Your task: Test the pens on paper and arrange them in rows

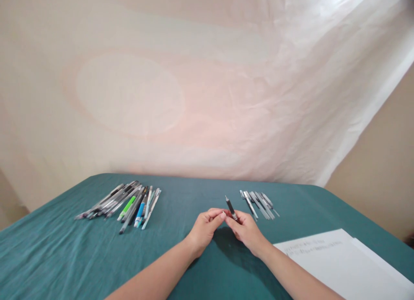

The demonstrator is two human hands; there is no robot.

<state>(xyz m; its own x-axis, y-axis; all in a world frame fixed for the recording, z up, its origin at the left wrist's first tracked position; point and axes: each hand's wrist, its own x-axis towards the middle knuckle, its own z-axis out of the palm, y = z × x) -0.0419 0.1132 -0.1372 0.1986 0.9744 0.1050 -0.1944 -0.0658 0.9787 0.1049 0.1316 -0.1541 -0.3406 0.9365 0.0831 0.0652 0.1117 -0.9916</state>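
My left hand (204, 229) and my right hand (247, 231) meet above the middle of a teal tablecloth (80, 252). Together they pinch a dark pen (231, 207) that points up and away from me; its lower end is hidden between my fingers. A row of several pens (124, 203) lies to the left, mostly black and clear, with a green one and a blue one among them. Several grey pens (258, 203) lie just beyond my right hand.
White sheets of paper (339, 263) with two faint lines of writing lie at the right front. A pale wrinkled cloth (207, 84) hangs behind the table. The table's far edge runs just behind the pens.
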